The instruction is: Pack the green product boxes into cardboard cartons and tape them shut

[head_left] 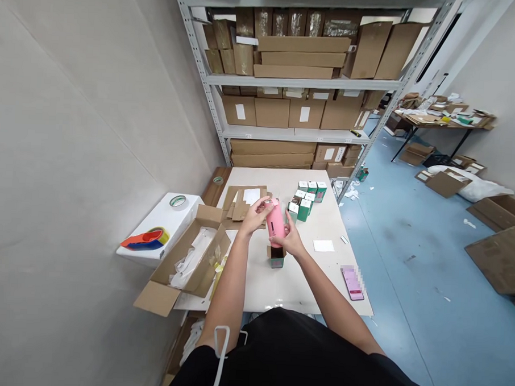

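Note:
A pink bottle (275,223) with dark print is held tilted over the table by both hands. My left hand (255,215) closes round its upper end, by the cap. Lower down, my right hand (290,237) grips its side near the base. Just under the bottle stands a small green box (276,262) with its top flaps open and a dark inside. Whether the bottle's base touches the box, I cannot tell. Several green and white boxes (307,202) stand grouped beyond my right hand.
Flattened cardboard (240,208) lies at the table's back left. An open carton (207,259) with white wrapping sits at the left edge, beside a tape dispenser (148,239). A white card (323,246) and a phone (352,283) lie at right. Shelves (305,83) of cartons stand behind.

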### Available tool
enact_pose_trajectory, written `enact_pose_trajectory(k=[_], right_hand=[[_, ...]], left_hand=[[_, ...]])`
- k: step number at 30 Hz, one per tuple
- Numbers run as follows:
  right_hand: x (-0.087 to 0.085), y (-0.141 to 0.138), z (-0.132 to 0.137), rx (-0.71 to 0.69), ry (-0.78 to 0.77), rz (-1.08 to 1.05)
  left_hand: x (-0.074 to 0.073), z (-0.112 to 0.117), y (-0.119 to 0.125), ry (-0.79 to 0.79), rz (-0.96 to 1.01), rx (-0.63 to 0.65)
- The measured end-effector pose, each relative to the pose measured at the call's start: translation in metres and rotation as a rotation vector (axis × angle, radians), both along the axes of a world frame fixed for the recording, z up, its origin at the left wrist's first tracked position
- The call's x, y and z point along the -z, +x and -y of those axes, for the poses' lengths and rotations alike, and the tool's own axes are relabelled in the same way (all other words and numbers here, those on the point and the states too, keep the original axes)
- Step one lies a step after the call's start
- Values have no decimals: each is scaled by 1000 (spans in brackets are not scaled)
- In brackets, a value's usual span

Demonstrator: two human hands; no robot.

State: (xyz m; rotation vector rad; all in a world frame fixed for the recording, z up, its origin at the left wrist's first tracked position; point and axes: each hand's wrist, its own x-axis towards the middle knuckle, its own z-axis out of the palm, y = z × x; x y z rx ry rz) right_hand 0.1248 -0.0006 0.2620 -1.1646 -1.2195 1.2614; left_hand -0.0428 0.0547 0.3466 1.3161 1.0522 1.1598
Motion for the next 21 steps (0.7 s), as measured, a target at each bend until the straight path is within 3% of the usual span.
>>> enact_pose_trajectory(k=[5,9,12,16,21], right_hand=[[22,-3,1,36,-54,92],[47,0,3,-26,-145,74],[73,12,4,-79,-200,-15],[116,29,7,70,-277,138],[160,28,14,83,-311,267]], left_hand=[[14,-3,1,9,-118,-53],[41,-4,2,-34,-192,-81],[69,-3,0,-53,-210,-116],[101,1,-3,-35,-307,-218],[123,10,2,2,-518,-219]])
